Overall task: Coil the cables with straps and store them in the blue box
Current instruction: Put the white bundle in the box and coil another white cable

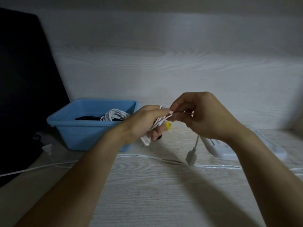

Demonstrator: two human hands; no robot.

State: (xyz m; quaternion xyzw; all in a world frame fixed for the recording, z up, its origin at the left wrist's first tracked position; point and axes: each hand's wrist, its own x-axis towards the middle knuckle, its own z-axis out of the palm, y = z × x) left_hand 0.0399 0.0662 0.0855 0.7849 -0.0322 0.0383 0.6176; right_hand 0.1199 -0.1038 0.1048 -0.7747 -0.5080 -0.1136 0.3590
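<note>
- The white cable (161,122) is thin and glossy, gathered into a short bundle of several parallel strands held above the worktop (164,194), just right of the blue box (85,133).
- The left hand (144,123) has its grip closed around the bundle, fingers curled under it; a white plug (145,141) with metal prongs sticks out below the fist.
- The right hand (201,115) pinches one strand between thumb and forefinger, its grip closed on the cable right beside the left hand.
- A free end hangs below the right hand and ends in a white USB connector (191,155) just above the worktop.
- A small yellow piece (168,125) shows between the hands; what it is cannot be told.
- The blue box is a shallow plastic tub holding a coiled white cable (114,115) and a coiled black cable (88,118).
- Another white cord (155,158) trails flat across the worktop.
</note>
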